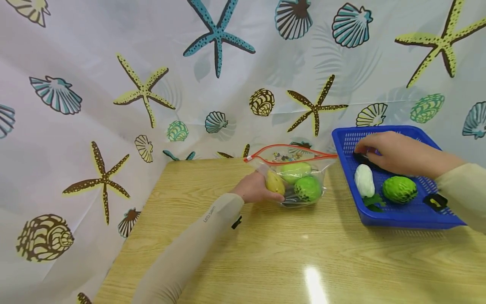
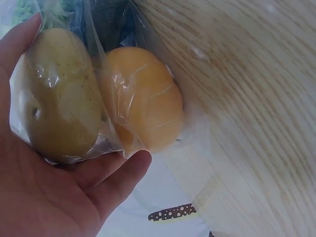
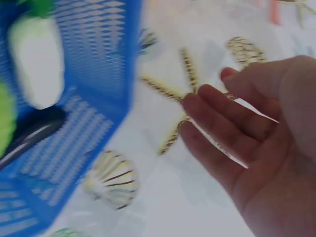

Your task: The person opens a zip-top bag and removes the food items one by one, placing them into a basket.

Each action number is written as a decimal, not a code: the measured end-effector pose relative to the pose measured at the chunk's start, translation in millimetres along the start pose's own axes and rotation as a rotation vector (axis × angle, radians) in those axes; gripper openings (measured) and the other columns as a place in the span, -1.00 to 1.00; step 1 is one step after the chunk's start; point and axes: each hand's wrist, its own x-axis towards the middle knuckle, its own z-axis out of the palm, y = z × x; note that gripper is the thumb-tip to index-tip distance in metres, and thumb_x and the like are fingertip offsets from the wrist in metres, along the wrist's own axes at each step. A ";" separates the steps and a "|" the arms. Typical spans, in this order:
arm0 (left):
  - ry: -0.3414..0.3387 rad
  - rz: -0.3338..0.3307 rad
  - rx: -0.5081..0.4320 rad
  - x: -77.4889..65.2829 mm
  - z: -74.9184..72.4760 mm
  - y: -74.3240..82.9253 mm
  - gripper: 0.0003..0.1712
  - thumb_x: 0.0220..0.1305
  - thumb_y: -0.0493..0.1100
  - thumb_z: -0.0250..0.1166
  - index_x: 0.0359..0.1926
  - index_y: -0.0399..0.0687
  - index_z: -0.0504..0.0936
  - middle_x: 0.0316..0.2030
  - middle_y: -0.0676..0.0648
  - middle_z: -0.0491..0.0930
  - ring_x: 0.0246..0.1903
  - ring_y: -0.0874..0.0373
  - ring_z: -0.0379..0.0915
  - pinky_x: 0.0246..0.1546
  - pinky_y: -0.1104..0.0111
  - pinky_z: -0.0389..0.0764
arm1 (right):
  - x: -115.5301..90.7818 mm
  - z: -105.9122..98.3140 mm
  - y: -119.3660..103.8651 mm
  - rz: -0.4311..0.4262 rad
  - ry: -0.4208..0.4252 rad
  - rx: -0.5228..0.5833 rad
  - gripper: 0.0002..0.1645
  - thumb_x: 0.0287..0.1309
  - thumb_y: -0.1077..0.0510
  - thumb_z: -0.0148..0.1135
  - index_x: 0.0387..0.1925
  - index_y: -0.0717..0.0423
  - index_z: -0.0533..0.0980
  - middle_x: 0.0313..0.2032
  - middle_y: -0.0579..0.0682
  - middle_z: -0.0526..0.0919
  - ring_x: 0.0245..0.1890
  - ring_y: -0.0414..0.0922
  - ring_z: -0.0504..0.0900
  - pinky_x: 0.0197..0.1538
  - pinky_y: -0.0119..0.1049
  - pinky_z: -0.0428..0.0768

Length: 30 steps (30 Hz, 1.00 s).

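My left hand (image 1: 258, 188) grips the left side of a clear zip bag (image 1: 320, 172) with a red seal, its mouth gaping. In the left wrist view, the thumb and fingers wrap a potato (image 2: 64, 98) through the plastic, beside an orange piece (image 2: 148, 98) with pale lines. A pear-shaped green piece (image 1: 294, 172) and a round green one (image 1: 308, 188) are also inside. My right hand (image 1: 395, 152) hovers over the blue basket with loosely bent fingers. No object shows between them in the right wrist view. Under it lies a dark, shiny eggplant-like piece (image 3: 34, 133).
The blue basket (image 1: 402, 217) stands right of the bag. It holds a white vegetable (image 1: 364, 180) with green leaves and a bumpy green one (image 1: 399, 189). A patterned sheet (image 1: 235, 93) hangs behind the wooden table (image 1: 273, 261).
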 end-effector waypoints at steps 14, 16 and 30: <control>-0.010 -0.036 0.059 -3.5 -1.7 1.6 -0.01 -0.37 0.48 0.45 0.02 0.08 0.30 -0.30 0.06 0.48 -0.40 0.19 0.42 -0.37 0.32 0.51 | 72.5 -3.7 -86.1 -0.337 0.074 0.002 -0.73 0.26 0.34 0.05 -0.14 0.02 0.59 -0.18 -0.06 0.66 -0.22 -0.19 0.56 -0.21 -0.11 0.60; -0.012 -0.037 0.058 -3.3 -0.4 1.2 -0.01 -0.38 0.49 0.44 0.02 0.09 0.30 -0.31 0.07 0.49 -0.40 0.19 0.43 -0.37 0.31 0.51 | 83.1 1.4 -93.0 -0.356 0.021 0.012 -0.73 0.27 0.36 0.04 -0.16 0.03 0.60 -0.20 -0.06 0.66 -0.23 -0.18 0.57 -0.20 -0.12 0.60; -0.001 -0.025 0.110 -3.3 -0.4 5.5 0.03 -0.35 0.53 0.39 0.06 0.07 0.28 -0.31 0.06 0.46 -0.42 0.18 0.41 -0.41 0.31 0.50 | 124.4 21.2 -99.1 -0.215 -0.362 0.032 -0.57 0.07 0.44 0.11 -0.02 0.12 0.59 -0.27 0.03 0.66 -0.36 -0.20 0.54 -0.26 -0.16 0.60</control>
